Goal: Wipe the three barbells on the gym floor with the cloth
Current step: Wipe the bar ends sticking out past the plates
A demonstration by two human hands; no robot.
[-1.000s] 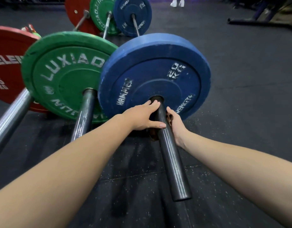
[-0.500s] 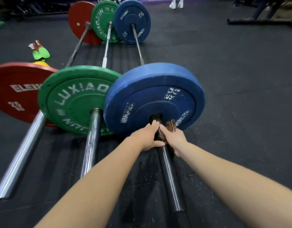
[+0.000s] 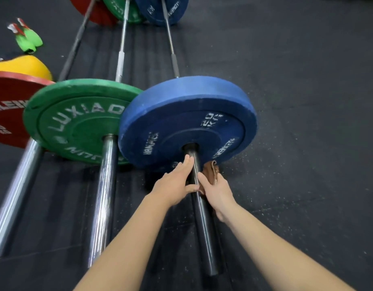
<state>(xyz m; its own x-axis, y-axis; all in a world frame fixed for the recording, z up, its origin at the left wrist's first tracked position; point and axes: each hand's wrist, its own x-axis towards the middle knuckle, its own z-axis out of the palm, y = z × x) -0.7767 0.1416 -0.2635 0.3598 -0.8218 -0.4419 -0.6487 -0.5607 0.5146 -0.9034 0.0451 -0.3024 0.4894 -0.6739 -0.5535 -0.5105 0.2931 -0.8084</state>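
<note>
down at the blue plate on the gym floor, right in front of its hub. laying the left hand against the dark sleeve that sticks out of that plate, fingers straight along the left side, thumb reaching across the top, released, grasping nothing that shows. holding the brown cloth in the right hand on the sleeve's other side, bunched against the steel, a fold poking up just under the blue plate's lower rim. overlapped by the blue plate's left edge, the green plate, with its chrome sleeve alongside. further left, the red plate and a silver sleeve, partly cut off. behind the blue plate, thin shafts running to the far plates. well off to its far left, a yellow plate and a small green item on the floor.
</note>
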